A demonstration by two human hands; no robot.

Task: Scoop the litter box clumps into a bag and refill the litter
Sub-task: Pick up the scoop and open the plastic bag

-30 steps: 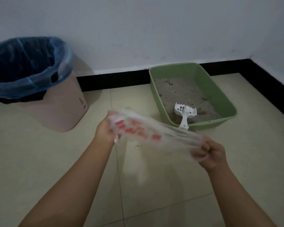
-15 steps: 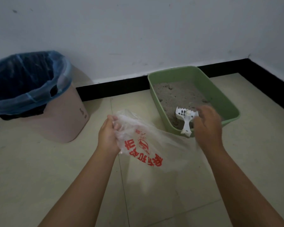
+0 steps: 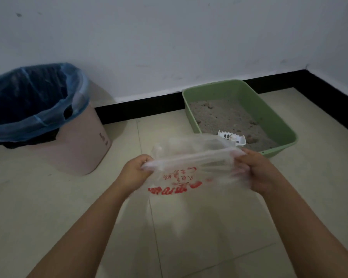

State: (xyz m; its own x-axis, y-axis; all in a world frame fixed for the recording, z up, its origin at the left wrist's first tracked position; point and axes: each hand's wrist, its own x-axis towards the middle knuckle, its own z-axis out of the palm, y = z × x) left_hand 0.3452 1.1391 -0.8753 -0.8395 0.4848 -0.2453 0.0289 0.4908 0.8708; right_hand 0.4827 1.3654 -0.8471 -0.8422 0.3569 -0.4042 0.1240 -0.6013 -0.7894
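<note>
Both hands grip bag; scoop partly hidden (handle prob. behind bag).

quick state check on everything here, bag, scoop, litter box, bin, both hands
plastic bag: held up, stretched between both hands
left hand: grips the bag's left edge
right hand: grips the bag's right edge
scoop: untouched, lying in the litter
litter box: on the floor, clumps still in it
bin: upright, blue liner fitted

Pink bin with blue liner against white wall
</note>
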